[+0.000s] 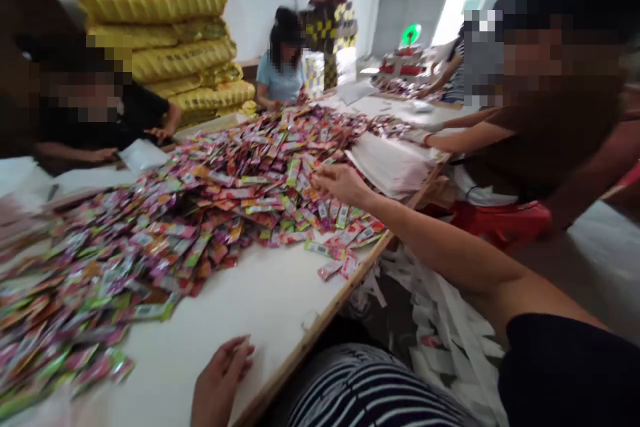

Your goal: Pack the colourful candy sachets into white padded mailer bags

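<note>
A large heap of small, colourful plastic packets (235, 193) in pink, green and purple spreads over the white table (270, 293). My right hand (333, 181) reaches out across the heap's near right side, its fingers curled together just over the packets. Whether a packet is between those fingertips I cannot make out. Low over the bare near part of the table is my left hand (223, 377), with thumb and fingers pressed together. Anything in that pinch is too small to name. A few loose packets (337, 263) lie by the wooden table edge.
White sheets or bags (393, 163) are stacked at the table's right edge, near a person in brown (555, 107). Two co-workers sit across the table. Yellow sacks (165, 47) are piled behind. White scrap strips (445, 307) litter the floor; a green fan (411, 35) stands far back.
</note>
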`<move>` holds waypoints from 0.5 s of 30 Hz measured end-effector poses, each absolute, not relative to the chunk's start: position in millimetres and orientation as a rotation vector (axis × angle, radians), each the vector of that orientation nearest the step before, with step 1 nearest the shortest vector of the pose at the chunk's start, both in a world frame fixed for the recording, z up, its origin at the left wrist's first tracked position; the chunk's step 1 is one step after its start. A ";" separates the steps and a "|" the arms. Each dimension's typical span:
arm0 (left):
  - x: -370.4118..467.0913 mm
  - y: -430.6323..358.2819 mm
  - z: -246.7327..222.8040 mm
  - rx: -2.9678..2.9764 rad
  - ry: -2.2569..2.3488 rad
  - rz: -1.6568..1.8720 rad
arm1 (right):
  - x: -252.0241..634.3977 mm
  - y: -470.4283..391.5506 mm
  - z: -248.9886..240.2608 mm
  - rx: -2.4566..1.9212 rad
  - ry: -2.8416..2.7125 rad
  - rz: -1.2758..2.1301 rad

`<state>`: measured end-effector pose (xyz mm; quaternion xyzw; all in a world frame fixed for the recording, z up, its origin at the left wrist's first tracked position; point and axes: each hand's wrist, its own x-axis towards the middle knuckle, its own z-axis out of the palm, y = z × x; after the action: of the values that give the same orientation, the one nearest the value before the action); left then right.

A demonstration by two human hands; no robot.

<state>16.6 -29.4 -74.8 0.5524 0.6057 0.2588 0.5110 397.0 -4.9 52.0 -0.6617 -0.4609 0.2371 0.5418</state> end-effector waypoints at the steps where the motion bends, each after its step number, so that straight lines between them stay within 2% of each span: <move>1: 15.6 -29.1 -72.6 1.335 1.445 0.577 | 382.5 -12.4 29.5 -1.693 -1.215 0.574; 5: 8.8 -25.7 -74.5 1.330 1.488 0.530 | 352.4 -28.0 -44.6 -2.295 -1.641 0.315; 9: 7.8 -26.7 -82.6 1.308 1.496 0.557 | 318.5 -8.7 -85.2 -2.593 -1.375 0.268; 12: 12.2 -25.4 -88.7 1.312 1.479 0.591 | 271.4 4.7 -94.6 -2.489 -1.452 0.504; 15: 15.1 -20.4 -93.6 1.392 1.490 0.611 | 232.8 -2.3 -90.6 -1.973 -1.822 0.687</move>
<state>15.1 -20.4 -93.6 0.5719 0.6120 0.2511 0.4851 232.8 -2.3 -90.6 -0.6997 -0.6461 0.2435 0.1836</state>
